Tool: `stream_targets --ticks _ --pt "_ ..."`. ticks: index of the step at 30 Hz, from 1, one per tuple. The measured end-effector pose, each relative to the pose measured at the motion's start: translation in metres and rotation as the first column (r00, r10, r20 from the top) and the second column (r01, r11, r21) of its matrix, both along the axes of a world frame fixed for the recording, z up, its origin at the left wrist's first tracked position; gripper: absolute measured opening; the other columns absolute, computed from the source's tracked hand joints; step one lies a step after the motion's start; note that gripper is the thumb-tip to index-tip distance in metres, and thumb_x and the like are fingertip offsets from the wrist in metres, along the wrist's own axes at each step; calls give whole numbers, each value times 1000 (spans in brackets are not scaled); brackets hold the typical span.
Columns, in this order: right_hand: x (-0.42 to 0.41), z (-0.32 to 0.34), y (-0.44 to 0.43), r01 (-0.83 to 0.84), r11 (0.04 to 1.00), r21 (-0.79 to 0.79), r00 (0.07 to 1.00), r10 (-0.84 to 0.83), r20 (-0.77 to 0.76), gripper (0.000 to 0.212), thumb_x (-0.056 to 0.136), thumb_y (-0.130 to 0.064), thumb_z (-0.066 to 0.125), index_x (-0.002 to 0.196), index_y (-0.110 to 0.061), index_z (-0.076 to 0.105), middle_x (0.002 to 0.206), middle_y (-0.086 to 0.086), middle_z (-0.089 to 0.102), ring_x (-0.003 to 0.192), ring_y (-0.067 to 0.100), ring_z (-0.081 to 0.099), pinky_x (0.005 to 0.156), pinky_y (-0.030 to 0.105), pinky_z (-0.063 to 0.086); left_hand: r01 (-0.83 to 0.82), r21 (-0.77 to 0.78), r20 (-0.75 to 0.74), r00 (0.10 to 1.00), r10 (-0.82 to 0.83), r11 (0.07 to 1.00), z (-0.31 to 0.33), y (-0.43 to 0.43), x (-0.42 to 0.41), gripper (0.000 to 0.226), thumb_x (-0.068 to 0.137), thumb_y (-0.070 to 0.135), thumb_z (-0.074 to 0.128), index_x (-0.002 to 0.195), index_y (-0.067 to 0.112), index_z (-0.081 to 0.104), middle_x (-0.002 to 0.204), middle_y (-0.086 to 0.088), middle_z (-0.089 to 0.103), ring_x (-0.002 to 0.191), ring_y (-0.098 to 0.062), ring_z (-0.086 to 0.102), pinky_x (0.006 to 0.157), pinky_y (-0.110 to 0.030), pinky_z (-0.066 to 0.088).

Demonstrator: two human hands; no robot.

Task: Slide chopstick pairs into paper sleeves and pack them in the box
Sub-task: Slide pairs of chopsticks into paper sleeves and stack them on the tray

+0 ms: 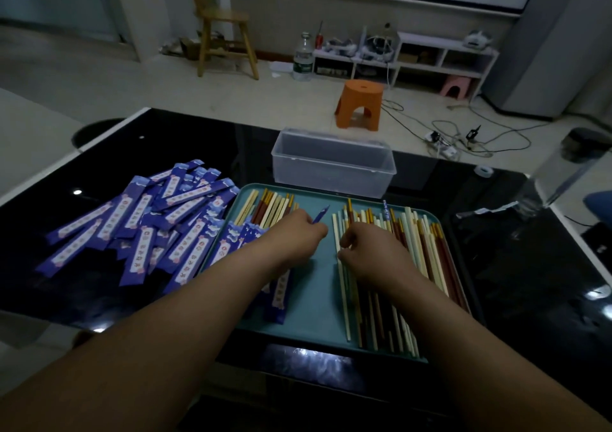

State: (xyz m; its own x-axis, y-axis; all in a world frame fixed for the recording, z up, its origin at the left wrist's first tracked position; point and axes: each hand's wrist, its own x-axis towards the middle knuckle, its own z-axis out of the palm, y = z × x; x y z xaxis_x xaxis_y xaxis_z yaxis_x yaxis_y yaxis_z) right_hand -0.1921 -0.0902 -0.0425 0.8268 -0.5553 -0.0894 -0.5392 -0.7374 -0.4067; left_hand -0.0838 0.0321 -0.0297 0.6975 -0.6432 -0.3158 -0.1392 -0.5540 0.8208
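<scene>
Head view: looking down over two bare forearms that reach onto a tray on a dark tabletop.
Left hand [298, 234]: clenched round one blue paper sleeve [320, 215]. The sleeve's tip juts out past the knuckles and points toward the far side. The hand is over the far middle of the tray.
Right hand [372, 254]: fingers and thumb curl down and pinch cream chopsticks at the left edge of the right chopstick pile [417, 252].
Tray [314, 312]: teal with rounded corners, at the near middle of the tabletop, a bare strip down its centre between the two hands.
Right chopstick pile: cream, yellow and dark red sticks lying roughly lengthwise and filling the tray's right half.
Left chopstick group [271, 206]: a smaller bunch of the same colours in the tray's far left corner.
Tray sleeves [245, 238]: several blue sleeves on the tray's left side, partly under the left forearm.
Loose sleeves [132, 226]: a spread heap of blue printed sleeves on the tabletop, just left of the tray.
Box [332, 166]: clear plastic with an open top, just beyond the tray's far edge.
Tabletop [513, 233]: glossy black with a pale rim.
Background floor: orange stool [359, 103], wooden chair [225, 30], water bottle [303, 57], low white shelf [440, 57] and trailing cables [463, 136].
</scene>
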Motion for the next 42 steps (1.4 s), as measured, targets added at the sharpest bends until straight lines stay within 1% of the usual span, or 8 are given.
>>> stream_targets --ticks 4,8,17,21,27,32,38,42 --pt "-1 0 2 0 994 -110 996 -9 -85 7 97 -23 61 96 -22 68 89 -3 67 80 17 63 73 37 58 35 34 30 999 -36 999 -1 3 -2 18 101 31 54 108 14 58 98 -10 64 78 -23 55 69 -37 43" --pt "1 0 7 6 983 -182 994 -27 -109 4 95 -23 62 94 -22 65 85 -3 65 76 17 63 68 35 57 80 70 59 995 -84 994 0 4 -7 19 102 32 54 111 15 59 102 -11 66 92 -27 64 83 -42 53" --pt "9 0 22 19 964 -264 984 -65 -168 33 96 -22 65 72 -24 43 73 -2 51 61 13 48 48 27 32 105 112 96 989 -116 988 -5 2 -10 17 103 28 51 111 15 57 104 -11 66 97 -29 66 91 -47 56" --pt "8 1 28 17 963 -271 981 -68 -180 37 98 -20 63 70 -23 40 69 -3 46 56 11 42 46 25 27 117 142 106 985 -133 983 -6 2 -9 24 104 20 48 115 5 62 112 -17 69 103 -33 68 95 -48 55" --pt "5 0 30 50 971 -232 979 -93 -180 36 100 -18 60 69 -20 42 68 -3 45 56 12 42 46 25 26 121 137 68 989 -132 983 -9 0 -9 24 103 19 50 116 3 62 112 -19 69 103 -34 68 92 -48 57" --pt "5 -4 32 60 973 -223 981 -98 -164 17 99 -20 61 88 -18 48 71 -5 42 61 14 44 48 26 28 102 125 35 994 -108 987 -9 1 -7 24 102 21 50 116 6 62 109 -17 70 101 -32 69 92 -47 58" --pt "18 2 25 51 979 -198 967 -98 -236 30 96 -21 63 72 -20 45 72 -2 50 58 12 46 50 26 34 107 128 27 993 -111 986 -6 2 -9 24 103 21 50 117 6 62 110 -17 69 98 -31 68 83 -42 57" --pt "26 7 24 21 991 -134 954 -60 -293 34 92 -38 72 75 -17 51 73 -2 52 64 16 52 62 28 43 101 138 114 987 -117 985 -5 4 -10 29 105 17 45 116 -2 64 82 -3 55 91 -31 63 69 -31 43"
